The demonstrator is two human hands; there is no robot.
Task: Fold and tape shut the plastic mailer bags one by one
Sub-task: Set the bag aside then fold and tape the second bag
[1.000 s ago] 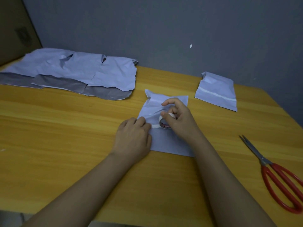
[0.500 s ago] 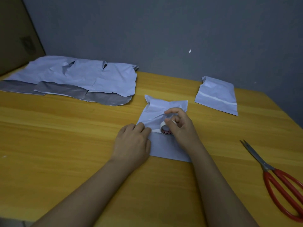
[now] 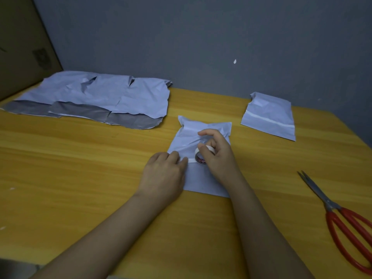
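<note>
A folded white mailer bag (image 3: 203,178) lies in the middle of the yellow wooden table (image 3: 80,178). My left hand (image 3: 164,175) presses its fingertips on the bag's left edge, on the start of a white tape strip (image 3: 191,160). My right hand (image 3: 216,156) grips a small roll of white tape (image 3: 201,155) standing on the bag; the strip runs from the roll to my left fingers. A second folded bag (image 3: 268,115) with a tape line across it lies at the back right. Several flat unfolded bags (image 3: 96,97) overlap at the back left.
Red-handled scissors (image 3: 342,218) lie shut near the table's right edge. A brown cardboard sheet (image 3: 22,47) leans at the far left against the grey wall (image 3: 201,37), which runs along the table's back edge.
The view has tilted a little, so everything sits lower in frame. My hands stay on the bag with the tape roll; the roll has shifted only slightly.
</note>
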